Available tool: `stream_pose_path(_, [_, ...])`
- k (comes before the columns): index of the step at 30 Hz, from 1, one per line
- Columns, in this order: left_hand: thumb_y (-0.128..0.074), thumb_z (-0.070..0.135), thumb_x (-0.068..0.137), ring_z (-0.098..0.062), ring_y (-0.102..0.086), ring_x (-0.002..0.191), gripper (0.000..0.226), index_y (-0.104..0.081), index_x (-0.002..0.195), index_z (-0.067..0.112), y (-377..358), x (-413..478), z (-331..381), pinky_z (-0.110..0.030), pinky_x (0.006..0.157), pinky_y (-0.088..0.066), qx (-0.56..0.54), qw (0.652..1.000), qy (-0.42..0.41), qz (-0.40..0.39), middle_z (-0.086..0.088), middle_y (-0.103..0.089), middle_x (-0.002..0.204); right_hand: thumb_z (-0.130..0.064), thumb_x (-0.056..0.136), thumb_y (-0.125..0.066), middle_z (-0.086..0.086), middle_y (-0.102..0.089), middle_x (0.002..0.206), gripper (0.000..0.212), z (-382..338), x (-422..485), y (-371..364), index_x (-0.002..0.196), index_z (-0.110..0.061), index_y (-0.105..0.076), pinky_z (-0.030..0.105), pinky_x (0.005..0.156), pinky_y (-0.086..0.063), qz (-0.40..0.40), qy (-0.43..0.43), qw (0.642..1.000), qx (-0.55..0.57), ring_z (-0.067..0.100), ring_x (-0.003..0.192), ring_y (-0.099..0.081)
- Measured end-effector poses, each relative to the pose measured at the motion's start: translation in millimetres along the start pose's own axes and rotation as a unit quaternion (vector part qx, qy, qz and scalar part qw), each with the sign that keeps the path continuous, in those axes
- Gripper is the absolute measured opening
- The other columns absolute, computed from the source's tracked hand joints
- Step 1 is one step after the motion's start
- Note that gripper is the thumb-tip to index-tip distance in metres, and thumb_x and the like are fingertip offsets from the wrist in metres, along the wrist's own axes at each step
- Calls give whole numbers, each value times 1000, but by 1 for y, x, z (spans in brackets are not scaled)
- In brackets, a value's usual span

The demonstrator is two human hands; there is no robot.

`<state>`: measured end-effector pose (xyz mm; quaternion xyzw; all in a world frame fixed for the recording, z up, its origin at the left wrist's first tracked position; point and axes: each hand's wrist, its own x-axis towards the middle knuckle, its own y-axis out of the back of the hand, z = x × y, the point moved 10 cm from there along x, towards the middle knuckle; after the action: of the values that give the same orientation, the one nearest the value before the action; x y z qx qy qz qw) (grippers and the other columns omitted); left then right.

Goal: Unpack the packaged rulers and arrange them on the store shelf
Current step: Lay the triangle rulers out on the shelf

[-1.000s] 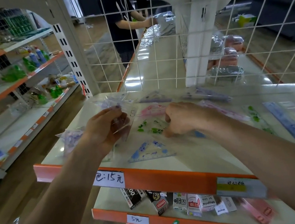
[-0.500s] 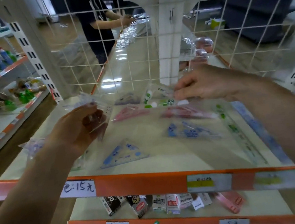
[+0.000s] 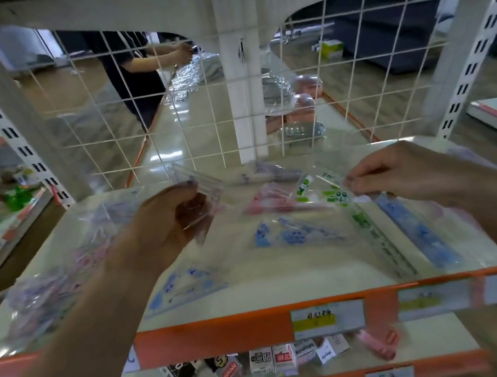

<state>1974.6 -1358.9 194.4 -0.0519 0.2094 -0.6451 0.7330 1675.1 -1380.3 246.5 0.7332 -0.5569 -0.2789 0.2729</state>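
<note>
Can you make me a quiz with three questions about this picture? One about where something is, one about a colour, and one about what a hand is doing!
1. Where does the front blue triangle ruler lie?
A. On a chair.
B. On the top shelf, near its orange front edge.
C. In the person's pocket.

2. What colour is the print on the clear ruler that the right hand pinches?
A. Yellow.
B. Orange.
C. Green.

3. What is the left hand doing?
A. Gripping a crumpled clear wrapper.
B. Lying flat on the shelf.
C. Pointing at a price tag.

Answers:
1. B, since it lies flat just behind the orange edge.
2. C, since green marks show on the clear plastic.
3. A, since its fingers curl round the wrapper.
</note>
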Motion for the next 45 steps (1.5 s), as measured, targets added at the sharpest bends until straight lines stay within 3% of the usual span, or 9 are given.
stream_pose_path(3, [-53,5,90,-14,-63,60,12,-60,83,11,-7,-1,-3,-23,62,-56,-1,1000,-1,7,-5,-60,71,-23,86,-67,-7,-71,89,9,-4,-11,-27,85,-31,-71,21,67,-44,-86,-8,996,-10,6,79,-62])
stream_pose_path(8, [-51,5,91,-14,-61,58,12,-59,84,11,-10,-4,-6,-23,59,-53,20,1000,0,-11,-5,-58,71,-26,85,-67,-3,-74,88,11,-12,-30,-74,86,-20,-77,32,80,-51,-192,6,980,-60,15,83,-66])
stream_pose_path(10, [-51,6,92,-13,-61,56,11,-59,85,11,-10,-5,-7,-23,60,-54,25,1000,-1,-13,-5,-58,72,-28,86,-65,-7,-73,83,14,-13,-33,-79,82,-22,-76,32,76,-50,-197,26,972,-121,10,73,-63])
stream_pose_path(15, [-53,4,91,-14,-63,72,15,-60,103,9,-8,-8,-13,-23,58,-55,46,999,2,4,-5,-66,84,-30,93,-56,-26,-57,90,21,-44,-41,-73,109,-30,-69,15,80,-43,-106,121,967,-199,-7,86,-56])
stream_pose_path(20, [-54,-1,89,-15,-66,68,14,-64,87,10,-14,-21,-13,-28,57,-57,45,999,4,7,-7,-70,79,-35,95,-47,-11,-57,110,26,-59,-60,-116,104,-24,-69,27,90,-43,-158,222,921,-278,4,100,-52])
stream_pose_path(25, [-55,-4,89,-19,-65,68,15,-66,91,6,-17,-30,-11,-32,61,-58,49,999,-3,0,-10,-65,76,-32,93,-54,-4,-69,105,22,-71,-27,-74,108,-26,-69,30,89,-49,-24,133,990,-40,11,93,-62])
stream_pose_path(29, [-55,-4,88,-19,-69,70,14,-64,91,7,-15,-35,-12,-30,60,-57,45,999,-6,-8,-8,-71,80,-23,93,-56,0,-72,94,15,-88,-15,-94,101,-19,-68,18,69,-52,-54,112,981,150,9,84,-68])
stream_pose_path(34, [-52,-3,90,-23,-69,76,14,-62,94,5,-5,-43,-9,-36,70,-60,23,1000,-7,-11,-12,-71,86,-11,91,-59,4,-74,86,9,-84,-2,-107,97,-10,-65,28,70,-55,-60,51,941,328,15,78,-70])
stream_pose_path(45, [-48,-4,92,-25,-62,72,16,-61,88,4,76,-55,19,-36,60,-60,-53,987,-24,150,-10,-58,65,-9,92,-56,4,-71,71,10,-79,56,-81,91,-6,-66,18,43,-44,49,38,961,269,7,57,-67])
